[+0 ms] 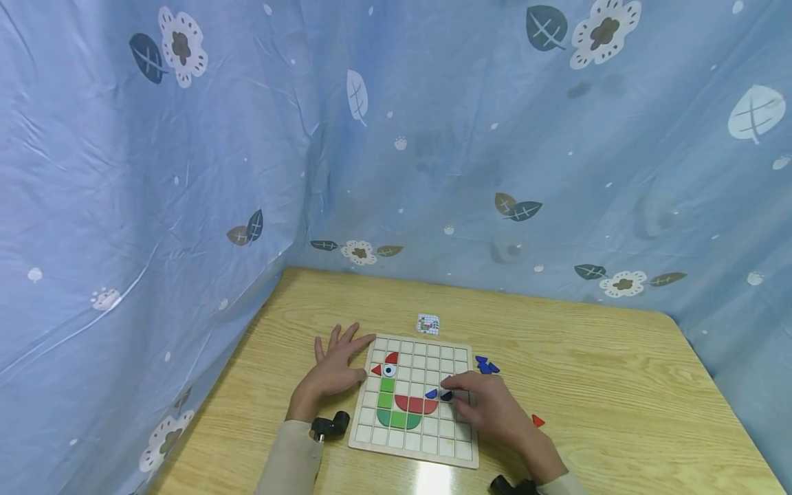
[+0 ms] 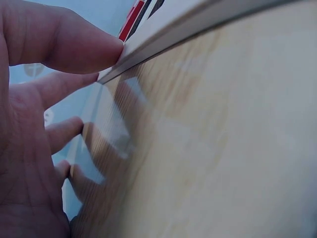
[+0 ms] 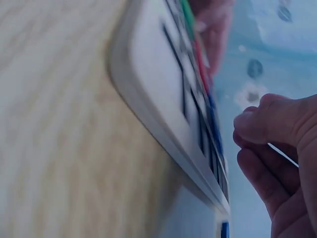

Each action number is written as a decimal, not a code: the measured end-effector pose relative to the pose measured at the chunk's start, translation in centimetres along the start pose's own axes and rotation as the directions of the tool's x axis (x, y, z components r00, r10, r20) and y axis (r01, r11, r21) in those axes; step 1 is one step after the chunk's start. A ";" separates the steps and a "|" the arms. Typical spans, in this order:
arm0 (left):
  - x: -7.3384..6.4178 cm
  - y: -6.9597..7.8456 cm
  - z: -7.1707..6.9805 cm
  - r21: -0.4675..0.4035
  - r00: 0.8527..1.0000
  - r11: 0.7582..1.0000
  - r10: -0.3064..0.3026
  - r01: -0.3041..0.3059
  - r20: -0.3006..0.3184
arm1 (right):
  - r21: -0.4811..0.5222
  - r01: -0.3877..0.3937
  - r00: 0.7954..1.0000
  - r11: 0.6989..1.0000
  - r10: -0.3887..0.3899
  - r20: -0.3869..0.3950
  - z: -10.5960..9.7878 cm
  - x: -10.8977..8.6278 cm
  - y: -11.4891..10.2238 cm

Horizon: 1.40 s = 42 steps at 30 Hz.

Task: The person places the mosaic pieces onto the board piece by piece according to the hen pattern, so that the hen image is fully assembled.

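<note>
A white grid board (image 1: 413,454) lies on the table, with coloured pieces forming a bird-like figure. My left hand (image 1: 334,368) is spread at the board's left edge, its thumb (image 2: 94,49) and index fingertip right at the rim. Over the board's right half, my right hand (image 1: 489,405) has thumb and index finger brought near each other. A dark blue piece (image 1: 447,396) shows between these fingertips in the head view; I cannot tell whether they hold it. Just left of it sits another blue piece (image 1: 431,394), above the red pieces (image 1: 416,405).
Behind the board lies a small picture card (image 1: 428,324) showing a grid pattern. Several loose blue pieces (image 1: 485,366) are beside its right edge. A red piece (image 1: 537,420) lies right of my right wrist. Blue patterned cloth (image 1: 433,172) hangs behind the wooden table (image 1: 588,357).
</note>
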State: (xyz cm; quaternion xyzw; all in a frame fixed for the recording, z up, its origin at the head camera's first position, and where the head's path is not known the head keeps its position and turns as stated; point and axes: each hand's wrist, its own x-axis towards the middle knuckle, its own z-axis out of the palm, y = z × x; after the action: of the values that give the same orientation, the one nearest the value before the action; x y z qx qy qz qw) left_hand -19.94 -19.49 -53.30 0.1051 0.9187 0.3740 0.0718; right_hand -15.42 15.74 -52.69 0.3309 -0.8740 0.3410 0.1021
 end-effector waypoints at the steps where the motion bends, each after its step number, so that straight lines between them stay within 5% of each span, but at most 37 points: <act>1: 0.0 0.0 0.0 0.001 1.000 1.000 0.001 -0.001 -0.001 | 0.010 -0.027 0.999 1.000 0.027 -0.025 -0.3 -0.3 0.1; 10: 0.1 -0.1 0.0 0.000 1.000 1.000 0.004 -0.004 0.000 | 0.228 -0.215 0.934 0.950 0.267 -0.235 -3.8 -3.5 1.1; 15: 0.0 0.0 0.0 -0.001 1.000 1.000 0.004 -0.004 0.002 | 0.336 -0.275 0.888 0.901 0.372 -0.269 -5.1 -5.2 2.1; 21: -0.1 0.0 0.0 -0.006 1.000 1.000 0.000 0.000 0.003 | 0.345 -0.326 0.861 0.880 0.427 -0.276 -5.9 -6.0 3.5; 37: -0.1 0.0 0.0 -0.006 1.000 1.000 0.002 -0.002 0.001 | 0.305 -0.390 0.885 0.869 0.445 -0.139 -5.2 -3.6 6.2; 42: -0.2 0.2 -0.1 -0.014 1.000 1.000 0.002 -0.002 -0.001 | 0.245 -0.385 0.900 0.890 0.420 -0.114 -4.4 -2.6 6.9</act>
State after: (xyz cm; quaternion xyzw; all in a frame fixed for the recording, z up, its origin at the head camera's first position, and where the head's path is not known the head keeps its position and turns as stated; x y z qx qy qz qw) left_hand -19.78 -19.46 -53.13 0.1053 0.9160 0.3804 0.0716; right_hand -18.17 23.78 -54.11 0.1220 -0.8698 0.4738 0.0637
